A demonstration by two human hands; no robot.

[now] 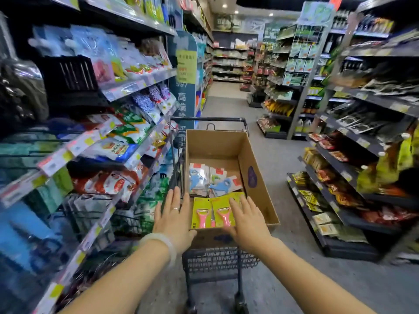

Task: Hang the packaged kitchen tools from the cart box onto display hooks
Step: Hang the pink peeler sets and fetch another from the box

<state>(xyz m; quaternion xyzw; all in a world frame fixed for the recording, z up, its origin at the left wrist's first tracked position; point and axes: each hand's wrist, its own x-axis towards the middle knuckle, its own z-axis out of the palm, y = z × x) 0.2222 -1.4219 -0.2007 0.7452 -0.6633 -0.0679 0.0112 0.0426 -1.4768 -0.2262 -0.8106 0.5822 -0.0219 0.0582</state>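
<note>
Reaching into the cart box [256, 159] for peelers.
My left hand [174, 219] and right hand [246, 219] are spread, empty; I'd pinch one yellow peeler card [204, 214] by its top edge.

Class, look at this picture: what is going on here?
A person stands in a shop aisle behind a cart that carries an open cardboard box. Both hands are open: the left hand by the box's left edge, the right hand over the yellow peeler packs. Blue tool packs lie further in. Nothing is picked up yet.
</note>
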